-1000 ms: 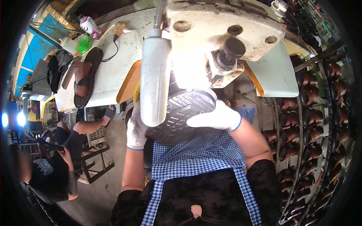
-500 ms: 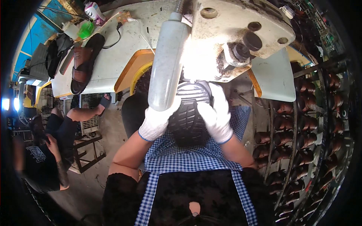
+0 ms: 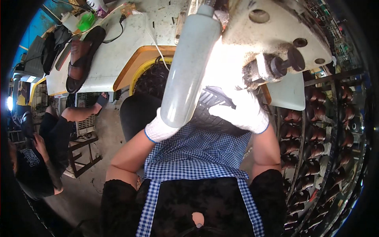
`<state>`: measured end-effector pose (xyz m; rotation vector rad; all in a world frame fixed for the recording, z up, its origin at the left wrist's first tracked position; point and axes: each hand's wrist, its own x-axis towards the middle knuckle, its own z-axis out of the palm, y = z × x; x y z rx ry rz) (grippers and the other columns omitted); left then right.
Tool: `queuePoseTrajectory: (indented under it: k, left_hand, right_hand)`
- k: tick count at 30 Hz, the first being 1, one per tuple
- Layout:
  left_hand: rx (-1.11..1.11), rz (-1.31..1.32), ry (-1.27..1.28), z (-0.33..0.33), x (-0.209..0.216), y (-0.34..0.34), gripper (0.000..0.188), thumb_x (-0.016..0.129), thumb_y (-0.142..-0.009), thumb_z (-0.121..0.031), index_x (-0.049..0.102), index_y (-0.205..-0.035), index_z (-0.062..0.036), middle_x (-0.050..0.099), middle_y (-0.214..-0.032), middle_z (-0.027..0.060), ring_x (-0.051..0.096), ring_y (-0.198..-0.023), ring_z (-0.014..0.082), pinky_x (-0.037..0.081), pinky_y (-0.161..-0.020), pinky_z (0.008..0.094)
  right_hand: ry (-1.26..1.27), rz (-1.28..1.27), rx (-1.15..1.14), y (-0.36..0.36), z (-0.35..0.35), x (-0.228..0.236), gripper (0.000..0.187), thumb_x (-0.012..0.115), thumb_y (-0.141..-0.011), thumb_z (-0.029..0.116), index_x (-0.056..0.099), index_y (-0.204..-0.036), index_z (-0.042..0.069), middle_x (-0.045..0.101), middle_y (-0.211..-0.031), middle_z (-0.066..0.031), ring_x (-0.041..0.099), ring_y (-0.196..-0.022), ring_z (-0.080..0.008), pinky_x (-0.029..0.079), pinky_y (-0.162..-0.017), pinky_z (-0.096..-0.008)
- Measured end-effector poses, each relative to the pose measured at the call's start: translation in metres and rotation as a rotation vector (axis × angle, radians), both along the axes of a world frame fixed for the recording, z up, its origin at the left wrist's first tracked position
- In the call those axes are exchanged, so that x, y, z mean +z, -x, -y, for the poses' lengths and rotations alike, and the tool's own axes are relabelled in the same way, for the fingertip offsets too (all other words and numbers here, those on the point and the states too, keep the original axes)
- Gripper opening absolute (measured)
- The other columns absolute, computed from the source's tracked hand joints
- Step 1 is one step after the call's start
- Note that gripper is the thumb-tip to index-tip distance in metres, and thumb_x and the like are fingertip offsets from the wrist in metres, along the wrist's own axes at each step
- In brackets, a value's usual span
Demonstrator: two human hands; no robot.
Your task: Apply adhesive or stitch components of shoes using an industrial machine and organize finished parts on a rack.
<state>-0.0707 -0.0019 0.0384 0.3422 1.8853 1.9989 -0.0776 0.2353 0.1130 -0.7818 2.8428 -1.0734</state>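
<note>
A shoe with a black, treaded sole [image 3: 223, 121] is turned tread up beneath the head of a large, off-white sewing machine [image 3: 284, 25]. My right hand [image 3: 246, 112], in a white knit glove with a blue cuff edge, grips its right side, thumb across the tread. My left hand [image 3: 160, 128], gloved the same way, reaches toward the shoe's left side. Its fingers are hidden behind a grey cylindrical lamp [image 3: 189, 67] hanging from the machine. Bright light washes out the spot where the shoe meets the machine, so the contact there cannot be made out.
On the white worktable [image 3: 142, 29] lie a brown-strapped sandal [image 3: 81, 59] and a cable. A yellow basket [image 3: 136, 73] of dark strips stands below the cutout. Racks of brown shoes [image 3: 314, 114] line the right. At left, a person [image 3: 37, 166] sits holding a dark shoe.
The shoe has turned, its near end swinging right. My right hand has moved right with it. My left hand's fingers have passed behind the lamp. The view has shifted slightly.
</note>
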Motion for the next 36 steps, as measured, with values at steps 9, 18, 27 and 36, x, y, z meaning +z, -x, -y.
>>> queuePoseTrajectory:
  k: [9, 18, 27, 36]
  left_hand:
    - [0.153, -0.341, 0.240, -0.006, 0.018, 0.007, 0.045, 0.075, -0.079, -0.007, 0.052, -0.117, -0.0026, 0.058, -0.105, 0.0053, 0.057, -0.098, 0.0139, 0.049, -0.087, 0.0286]
    - [0.464, -0.114, -0.112, -0.011, 0.029, -0.008, 0.032, 0.061, -0.087, -0.004, 0.048, -0.117, -0.0066, 0.053, -0.101, 0.0017, 0.054, -0.090, 0.0114, 0.048, -0.081, 0.0262]
    - [0.580, 0.102, -0.565, -0.019, 0.028, -0.020, 0.027, 0.050, -0.099, -0.012, 0.048, -0.125, -0.0077, 0.057, -0.110, 0.0053, 0.059, -0.100, 0.0164, 0.051, -0.089, 0.0336]
    - [0.465, 0.277, -0.739, 0.035, 0.006, 0.033, 0.055, 0.060, -0.093, -0.036, 0.044, -0.135, -0.0032, 0.055, -0.128, 0.0121, 0.057, -0.114, 0.0268, 0.048, -0.098, 0.0406]
  right_hand:
    - [0.311, -0.093, 0.230, 0.024, 0.001, -0.006, 0.041, 0.067, -0.087, 0.023, 0.060, -0.121, 0.002, 0.066, -0.112, -0.0138, 0.067, -0.097, -0.0255, 0.055, -0.084, -0.0353]
    - [1.229, -0.307, -0.775, -0.034, -0.021, -0.074, 0.062, 0.065, -0.087, 0.031, 0.044, -0.134, -0.002, 0.054, -0.125, -0.0141, 0.054, -0.114, -0.0261, 0.042, -0.101, -0.0390]
    - [1.772, 0.288, -0.059, -0.039, 0.001, -0.103, 0.062, 0.066, -0.086, 0.020, 0.040, -0.140, 0.003, 0.051, -0.136, -0.0158, 0.052, -0.123, -0.0275, 0.041, -0.105, -0.0416]
    - [0.570, -0.190, -0.125, -0.048, 0.043, -0.096, 0.045, 0.074, -0.080, 0.014, 0.062, -0.123, 0.007, 0.061, -0.126, -0.0096, 0.054, -0.121, -0.0285, 0.042, -0.105, -0.0434]
